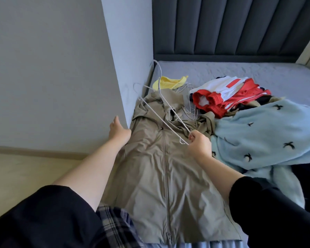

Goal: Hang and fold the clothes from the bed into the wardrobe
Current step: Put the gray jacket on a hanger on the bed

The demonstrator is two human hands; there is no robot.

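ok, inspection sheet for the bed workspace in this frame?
Surface: grey bed, partly covered with clothes.
Job's things: khaki jacket laid flat, zipped; wire hanger over it.
Clutter: yellow garment, red-and-white pile, blue blanket, spare hangers.
Hands: right hand pinches the hanger; left hand at jacket's edge, grip unclear.
Cables: nothing seen.
Surroundings: grey wall left, padded headboard, wood floor; no wardrobe in view.

No legible text anywhere.
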